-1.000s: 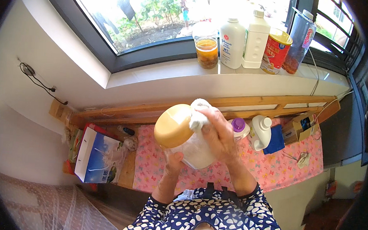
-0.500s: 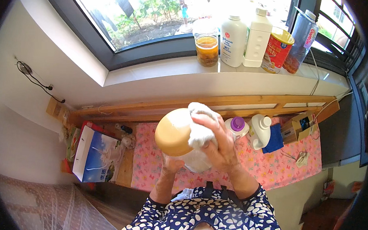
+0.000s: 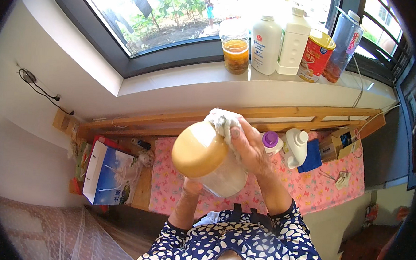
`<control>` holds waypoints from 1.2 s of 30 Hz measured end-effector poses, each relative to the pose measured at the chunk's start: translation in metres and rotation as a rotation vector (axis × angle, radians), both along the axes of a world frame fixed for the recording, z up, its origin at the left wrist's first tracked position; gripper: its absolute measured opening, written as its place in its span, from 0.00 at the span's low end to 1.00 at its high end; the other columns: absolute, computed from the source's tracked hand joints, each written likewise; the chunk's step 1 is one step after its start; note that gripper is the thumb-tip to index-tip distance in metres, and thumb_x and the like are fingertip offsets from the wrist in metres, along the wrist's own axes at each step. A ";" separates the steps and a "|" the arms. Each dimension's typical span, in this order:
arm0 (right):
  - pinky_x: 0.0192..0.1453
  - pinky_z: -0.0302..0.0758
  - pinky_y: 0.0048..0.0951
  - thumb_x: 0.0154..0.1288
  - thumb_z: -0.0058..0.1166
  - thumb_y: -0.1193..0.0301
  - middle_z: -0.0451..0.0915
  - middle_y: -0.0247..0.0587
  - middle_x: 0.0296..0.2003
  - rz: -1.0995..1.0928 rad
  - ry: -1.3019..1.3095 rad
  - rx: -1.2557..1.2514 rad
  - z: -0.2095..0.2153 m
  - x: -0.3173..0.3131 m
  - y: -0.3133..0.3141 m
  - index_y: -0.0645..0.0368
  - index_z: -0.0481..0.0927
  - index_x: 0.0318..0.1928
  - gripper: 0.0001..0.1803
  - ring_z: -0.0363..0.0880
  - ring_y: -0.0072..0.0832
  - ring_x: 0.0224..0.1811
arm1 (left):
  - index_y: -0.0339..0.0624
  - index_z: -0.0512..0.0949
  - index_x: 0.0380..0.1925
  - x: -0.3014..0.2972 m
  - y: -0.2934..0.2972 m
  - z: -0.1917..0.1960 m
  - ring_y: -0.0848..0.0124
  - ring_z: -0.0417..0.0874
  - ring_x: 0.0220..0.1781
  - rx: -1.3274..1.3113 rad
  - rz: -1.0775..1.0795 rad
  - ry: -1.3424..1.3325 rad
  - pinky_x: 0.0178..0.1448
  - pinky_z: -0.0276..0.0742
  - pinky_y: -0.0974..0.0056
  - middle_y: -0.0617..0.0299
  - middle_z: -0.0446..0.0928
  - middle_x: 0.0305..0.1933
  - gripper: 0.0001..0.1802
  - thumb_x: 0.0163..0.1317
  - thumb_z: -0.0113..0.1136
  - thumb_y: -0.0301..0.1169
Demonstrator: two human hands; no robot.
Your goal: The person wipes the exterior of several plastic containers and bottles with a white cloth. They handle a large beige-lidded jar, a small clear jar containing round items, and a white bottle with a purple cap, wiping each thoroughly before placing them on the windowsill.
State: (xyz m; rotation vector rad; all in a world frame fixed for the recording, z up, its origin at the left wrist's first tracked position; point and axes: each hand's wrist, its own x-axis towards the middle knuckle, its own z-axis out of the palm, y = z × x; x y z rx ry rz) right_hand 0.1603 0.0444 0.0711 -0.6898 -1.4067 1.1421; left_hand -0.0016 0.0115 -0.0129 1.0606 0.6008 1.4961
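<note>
A clear plastic jar (image 3: 226, 178) with a large tan lid (image 3: 198, 150) is held up, tilted, in front of me. My left hand (image 3: 193, 186) grips it from below on the near left side; most of its fingers are hidden behind the jar. My right hand (image 3: 251, 149) is closed around a crumpled white cloth (image 3: 222, 122), pressed against the far right side of the jar just by the lid's edge. Whatever the jar contains is hard to make out.
Below lies a pink patterned cloth (image 3: 279, 199) with a purple-capped bottle (image 3: 270, 141), a white jug (image 3: 295, 148), a blue cloth (image 3: 309, 156) and a carton (image 3: 335, 145). A paper bag (image 3: 114, 177) stands left. Several containers, including a red can (image 3: 315, 55), line the windowsill (image 3: 173, 81).
My right hand and the white cloth have slid off the lid's right face toward the jar's far side. The lid has shifted slightly left, and more of the clear body shows.
</note>
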 end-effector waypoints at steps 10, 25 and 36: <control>0.54 0.68 0.47 0.54 0.59 0.66 0.74 0.56 0.52 -0.519 -0.605 0.641 -0.018 0.001 -0.065 0.53 0.76 0.56 0.26 0.72 0.53 0.57 | 0.36 0.55 0.65 0.001 -0.005 0.000 0.52 0.66 0.66 0.015 0.016 -0.018 0.67 0.66 0.49 0.47 0.62 0.65 0.47 0.55 0.57 0.57; 0.61 0.66 0.30 0.74 0.38 0.56 0.76 0.43 0.51 0.123 -0.013 -0.197 0.001 0.014 -0.015 0.63 0.70 0.60 0.25 0.71 0.29 0.55 | 0.36 0.55 0.66 -0.017 -0.013 -0.013 0.52 0.65 0.66 0.091 0.089 0.030 0.68 0.65 0.48 0.47 0.62 0.66 0.46 0.57 0.55 0.57; 0.58 0.67 0.27 0.73 0.41 0.56 0.77 0.39 0.47 -0.105 0.171 -0.389 -0.042 -0.003 -0.011 0.64 0.70 0.59 0.26 0.72 0.25 0.50 | 0.33 0.54 0.65 0.005 -0.013 0.022 0.53 0.69 0.64 -0.081 0.128 -0.144 0.66 0.68 0.50 0.49 0.64 0.64 0.51 0.50 0.62 0.56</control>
